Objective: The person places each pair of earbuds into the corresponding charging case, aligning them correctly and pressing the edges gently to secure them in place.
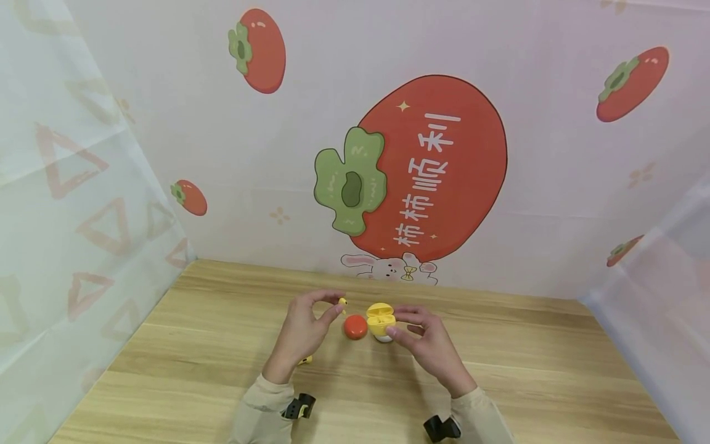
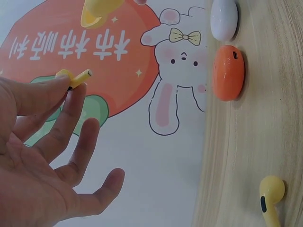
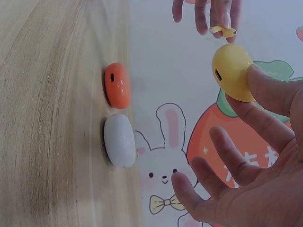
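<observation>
My left hand (image 1: 306,327) pinches a yellow earbud (image 2: 78,79) between thumb and index finger, above the table. In my right hand (image 1: 431,342) is a yellow earbud case (image 1: 381,319), gripped between thumb and fingers with its lid up. The held earbud is a short way left of the case in the head view. A second yellow earbud (image 2: 271,198) lies on the table, partly hidden behind my left wrist in the head view. Below the hands, a red-orange case (image 1: 355,327) and a white case (image 3: 119,140) sit side by side on the wood, both with lids down.
The wooden table (image 1: 532,357) ends at a white backdrop (image 1: 249,160) printed with persimmons and a rabbit. White cloth walls (image 1: 66,203) close in the left and right sides.
</observation>
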The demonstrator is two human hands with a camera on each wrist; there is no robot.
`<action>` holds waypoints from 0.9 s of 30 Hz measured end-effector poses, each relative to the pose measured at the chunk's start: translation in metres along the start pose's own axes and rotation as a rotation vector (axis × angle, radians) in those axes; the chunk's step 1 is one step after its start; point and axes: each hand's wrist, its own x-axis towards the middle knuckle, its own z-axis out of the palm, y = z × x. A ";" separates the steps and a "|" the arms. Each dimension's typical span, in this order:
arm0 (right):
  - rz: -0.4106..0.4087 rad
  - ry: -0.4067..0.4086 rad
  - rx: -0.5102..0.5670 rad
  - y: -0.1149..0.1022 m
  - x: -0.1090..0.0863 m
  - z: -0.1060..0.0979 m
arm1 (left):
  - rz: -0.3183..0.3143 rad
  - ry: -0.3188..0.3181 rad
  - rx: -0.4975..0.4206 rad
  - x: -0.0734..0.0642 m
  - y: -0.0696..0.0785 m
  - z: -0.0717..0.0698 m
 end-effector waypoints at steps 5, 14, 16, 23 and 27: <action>0.002 0.003 -0.016 0.001 0.001 0.000 | -0.008 -0.007 0.004 0.000 0.000 0.000; 0.004 0.004 -0.029 0.002 0.002 0.000 | -0.011 -0.009 0.007 0.001 0.001 0.000; 0.005 0.003 -0.031 0.001 0.002 0.000 | -0.011 -0.010 0.006 0.001 0.001 0.000; 0.007 0.000 -0.031 0.001 0.002 0.000 | -0.032 -0.019 -0.017 0.001 0.003 -0.002; 0.003 -0.002 -0.036 0.002 0.003 0.000 | -0.036 -0.025 -0.028 0.001 0.004 -0.003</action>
